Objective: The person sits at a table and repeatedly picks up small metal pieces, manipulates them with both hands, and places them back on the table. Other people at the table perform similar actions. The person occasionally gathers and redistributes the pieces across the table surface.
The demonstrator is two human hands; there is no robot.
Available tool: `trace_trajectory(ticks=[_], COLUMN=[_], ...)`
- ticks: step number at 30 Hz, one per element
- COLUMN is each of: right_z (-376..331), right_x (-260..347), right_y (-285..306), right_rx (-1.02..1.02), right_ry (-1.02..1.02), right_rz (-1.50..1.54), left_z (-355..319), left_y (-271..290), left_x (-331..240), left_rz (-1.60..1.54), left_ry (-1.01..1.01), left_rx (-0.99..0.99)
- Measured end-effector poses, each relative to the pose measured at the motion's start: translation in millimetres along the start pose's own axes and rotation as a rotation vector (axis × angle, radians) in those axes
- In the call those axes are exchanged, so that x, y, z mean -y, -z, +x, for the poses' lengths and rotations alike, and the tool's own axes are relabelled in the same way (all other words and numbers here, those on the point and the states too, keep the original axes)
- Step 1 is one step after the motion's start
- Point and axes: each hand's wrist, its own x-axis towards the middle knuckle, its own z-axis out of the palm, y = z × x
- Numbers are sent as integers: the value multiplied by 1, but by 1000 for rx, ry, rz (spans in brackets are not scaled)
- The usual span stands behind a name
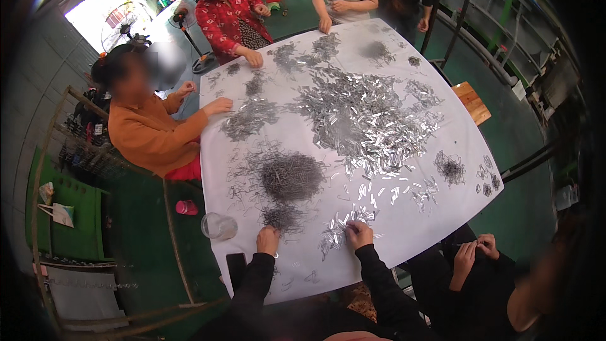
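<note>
White cloth covers the table (404, 240). At six o'clock, the left hand (267, 240) rests fingers-down on a small wire tuft (281, 216); the right hand (358, 235) pinches at shiny metal strips (338, 230), though whether either holds anything I cannot tell. A large strip heap (366, 117) at centre looks unsorted; much seems left.

1. Black long sleeves cover both forearms down to the wrists, at the near edge of the white table (404, 240).
2. Left hand (267, 240) and right hand (358, 235) are bare, ungloved.
</note>
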Motion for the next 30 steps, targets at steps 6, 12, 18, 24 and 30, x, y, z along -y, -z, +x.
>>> trace_trajectory(ticks=[6, 12, 18, 24, 30], right_z=[4, 4, -6, -6, -19], right_x=[7, 21, 0, -9, 22], right_y=[-13, 0, 6, -16, -4], right_rx=[-140, 36, 98, -64, -269], right_ry=[-94, -435, -91, 123, 142], right_rz=[250, 736, 78, -214, -17], left_z=[23, 32, 24, 11, 8], left_y=[27, 57, 46, 21, -14], left_x=[-3, -32, -34, 3, 33], left_rz=[-320, -536, -957, -492, -24], left_ry=[262, 149, 146, 91, -211], left_rx=[0, -160, -152, 69, -144])
